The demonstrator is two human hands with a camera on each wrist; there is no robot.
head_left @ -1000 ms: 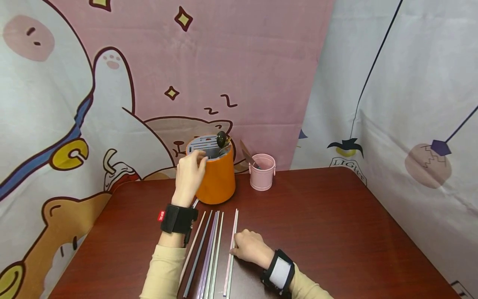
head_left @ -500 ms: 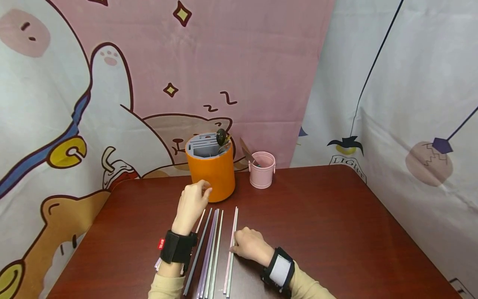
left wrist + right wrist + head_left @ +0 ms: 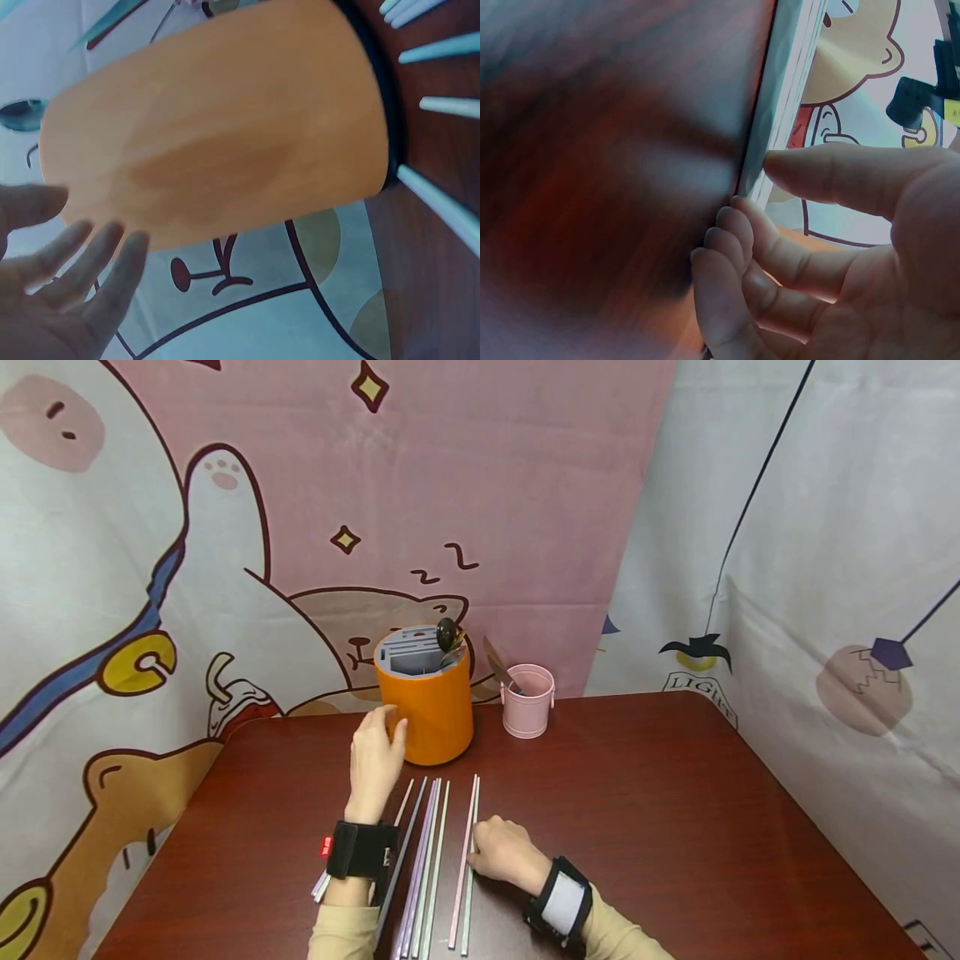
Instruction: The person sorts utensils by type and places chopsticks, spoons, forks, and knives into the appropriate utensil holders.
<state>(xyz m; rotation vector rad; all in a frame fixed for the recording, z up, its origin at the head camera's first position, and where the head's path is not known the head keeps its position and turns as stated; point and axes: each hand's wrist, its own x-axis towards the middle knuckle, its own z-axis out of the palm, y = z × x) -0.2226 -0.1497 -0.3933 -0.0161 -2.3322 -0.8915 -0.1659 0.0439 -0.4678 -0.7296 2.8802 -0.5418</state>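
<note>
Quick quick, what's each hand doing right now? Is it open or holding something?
Left hand: open, holding nothing, beside the orange pot.
Right hand: closed, pinching a green stick.

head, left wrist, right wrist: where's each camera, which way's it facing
Head: worn on the head, facing forward and down; left hand, right hand and sleeves show.
Left wrist: worn there, facing the orange container; left fingers show.
Right wrist: worn there, facing a pale stick; right thumb and fingers show.
Head and left wrist share the orange container.
</note>
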